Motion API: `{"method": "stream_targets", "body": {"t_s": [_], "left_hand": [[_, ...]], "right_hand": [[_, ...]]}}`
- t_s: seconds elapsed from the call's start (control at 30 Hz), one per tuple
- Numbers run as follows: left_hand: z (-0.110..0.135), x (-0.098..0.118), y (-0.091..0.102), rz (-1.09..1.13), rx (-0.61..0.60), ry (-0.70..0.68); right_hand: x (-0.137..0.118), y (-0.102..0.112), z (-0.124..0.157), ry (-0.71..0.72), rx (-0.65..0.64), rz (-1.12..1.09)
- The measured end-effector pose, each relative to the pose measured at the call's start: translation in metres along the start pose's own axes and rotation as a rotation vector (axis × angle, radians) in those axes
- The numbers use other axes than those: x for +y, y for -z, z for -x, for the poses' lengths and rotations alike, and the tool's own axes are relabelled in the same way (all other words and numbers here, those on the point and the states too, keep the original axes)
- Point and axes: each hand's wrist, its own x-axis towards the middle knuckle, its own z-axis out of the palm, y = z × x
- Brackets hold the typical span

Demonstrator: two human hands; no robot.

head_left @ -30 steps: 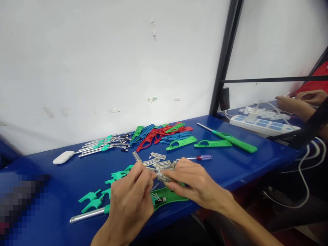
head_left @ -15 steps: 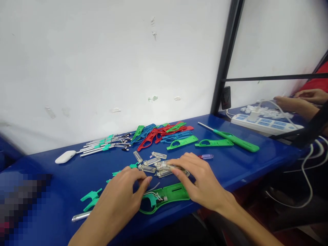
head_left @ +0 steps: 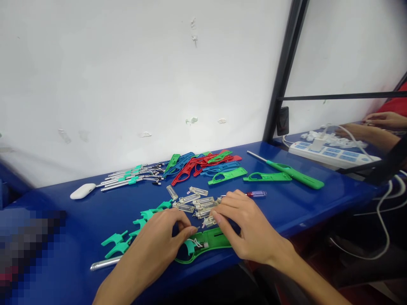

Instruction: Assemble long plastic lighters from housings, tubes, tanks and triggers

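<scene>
A green lighter half-shell lies open side up near the table's front edge, with white wires and a teal trigger inside. A metal lighter tube sticks out to the left, partly behind my forearm. My left hand is over the shell's left part, thumb and index finger pinched on a thin grey tube whose tip barely shows. My right hand grips a clear fuel tank above the shell, its far end hidden under the fingers. Several more clear tanks lie just behind both hands.
Teal triggers lie left; metal tubes with wires and a white case farther back. Coloured half-shells, a whole green lighter and a screwdriver lie behind. A power strip and another person's hands are right.
My right hand has brought a clear tank from the pile down toward the shell. My left hand has shifted slightly right and down, its fingers closing over the thin tube's end.
</scene>
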Motion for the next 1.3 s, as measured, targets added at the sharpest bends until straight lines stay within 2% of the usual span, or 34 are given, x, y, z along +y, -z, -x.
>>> {"method": "stream_targets", "body": {"t_s": [0.2, 0.47, 0.77, 1.3], "left_hand": [[0.0001, -0.0073, -0.0004, 0.025, 0.013, -0.042], [-0.0002, -0.0041, -0.0006, 0.036, 0.058, -0.128], [0.001, -0.003, -0.0023, 0.01, 0.118, -0.153], [0.0024, -0.0034, -0.0029, 0.0, 0.059, -0.112]], "right_hand": [[0.001, -0.0002, 0.0004, -0.002, -0.043, 0.018], [0.0015, -0.0022, 0.0019, 0.012, -0.06, 0.042], [0.0016, -0.0009, 0.0019, 0.029, -0.063, 0.047], [0.0034, -0.0014, 0.0019, 0.024, -0.067, 0.02]]}}
